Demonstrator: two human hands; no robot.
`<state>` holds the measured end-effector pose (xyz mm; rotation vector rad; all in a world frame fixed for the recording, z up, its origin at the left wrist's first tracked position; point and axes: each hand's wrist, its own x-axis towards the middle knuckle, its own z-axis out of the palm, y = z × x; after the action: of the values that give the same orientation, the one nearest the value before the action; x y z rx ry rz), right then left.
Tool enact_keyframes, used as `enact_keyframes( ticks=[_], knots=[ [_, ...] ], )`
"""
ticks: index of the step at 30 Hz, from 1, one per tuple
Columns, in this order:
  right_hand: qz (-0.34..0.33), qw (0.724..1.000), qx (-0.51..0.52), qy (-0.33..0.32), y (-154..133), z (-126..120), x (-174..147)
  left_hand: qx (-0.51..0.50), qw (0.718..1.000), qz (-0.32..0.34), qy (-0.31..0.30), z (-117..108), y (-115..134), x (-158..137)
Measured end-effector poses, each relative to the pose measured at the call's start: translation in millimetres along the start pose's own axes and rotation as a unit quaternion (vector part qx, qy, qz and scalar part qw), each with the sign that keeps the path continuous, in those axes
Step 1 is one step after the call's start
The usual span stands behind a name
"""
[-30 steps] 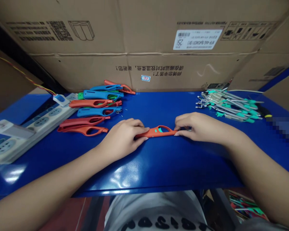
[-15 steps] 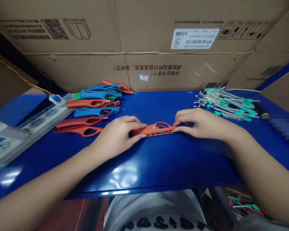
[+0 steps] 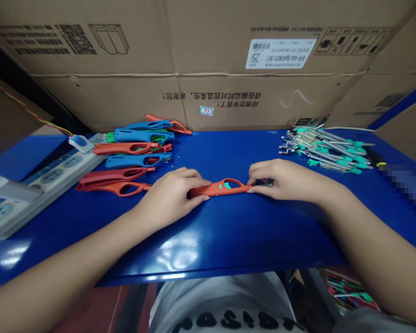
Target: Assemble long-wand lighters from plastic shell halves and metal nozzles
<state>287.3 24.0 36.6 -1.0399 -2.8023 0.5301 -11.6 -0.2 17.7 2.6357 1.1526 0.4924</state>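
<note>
The bare left hand (image 3: 175,190) hides one end of the elongated orange plastic shell (image 3: 215,188); the bare right hand (image 3: 275,179) covers its narrow tip. Left of the left hand, the view's edge cuts the long white plastic power strip (image 3: 52,175).

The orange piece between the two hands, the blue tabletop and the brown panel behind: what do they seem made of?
Orange piece: probably moulded plastic, fairly matt, judging by its even colour and smooth rounded edges.
Blue tabletop: glossy, perhaps painted metal or laminate; bright reflections show the shine only.
Brown panel: dull cardboard, by its creases and printing.
</note>
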Motion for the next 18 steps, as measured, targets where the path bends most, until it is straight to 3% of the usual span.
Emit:
enact_keyframes(
  ticks=[18],
  knots=[
    [0.004,1.0,-0.01,-0.001,-3.6,-0.5,2.0,-0.001,1.0,0.001,0.008,3.2,-0.8,-0.7]
  ],
)
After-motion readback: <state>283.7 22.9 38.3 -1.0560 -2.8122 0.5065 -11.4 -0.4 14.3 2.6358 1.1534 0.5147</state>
